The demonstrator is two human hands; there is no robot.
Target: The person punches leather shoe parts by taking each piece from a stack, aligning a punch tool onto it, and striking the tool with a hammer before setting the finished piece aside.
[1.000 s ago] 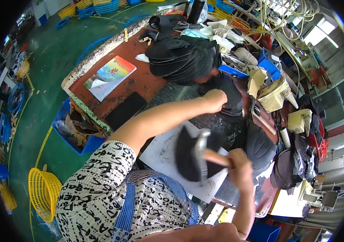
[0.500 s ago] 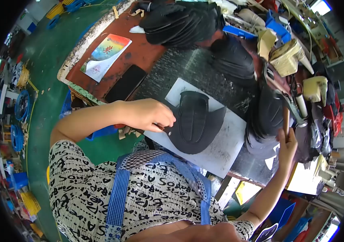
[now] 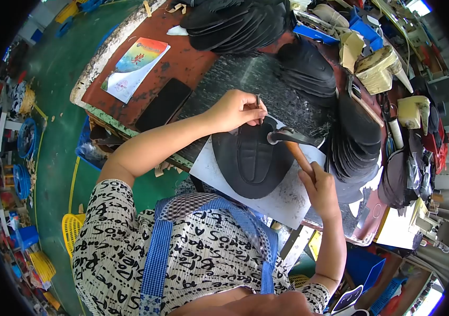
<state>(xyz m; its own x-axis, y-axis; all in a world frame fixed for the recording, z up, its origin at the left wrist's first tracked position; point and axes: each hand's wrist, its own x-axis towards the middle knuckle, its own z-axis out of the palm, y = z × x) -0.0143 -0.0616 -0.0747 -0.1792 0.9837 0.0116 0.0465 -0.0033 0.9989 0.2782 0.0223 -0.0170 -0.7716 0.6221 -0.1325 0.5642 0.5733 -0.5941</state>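
A black shoe-upper piece (image 3: 253, 176) with raised seams lies on a white board (image 3: 290, 208). At the far edge of that piece, my left hand (image 3: 235, 111) pinches a slim metal punch (image 3: 259, 104), held upright. My right hand (image 3: 319, 189) is closed around the wooden handle of a hammer (image 3: 299, 157). The hammer's metal head hangs over the right part of the piece, a short way from the punch.
Stacks of black cut pieces stand at the back (image 3: 235, 26) and on the right (image 3: 353, 145). A black phone-like slab (image 3: 164, 105) and a colourful booklet (image 3: 136, 66) lie to the left. Yellow shoe lasts (image 3: 377, 68) sit at the back right.
My left hand has moved from the piece's left side to its far edge, the punch now upright. My right hand has brought the hammer left from beside the right stack to over the piece.
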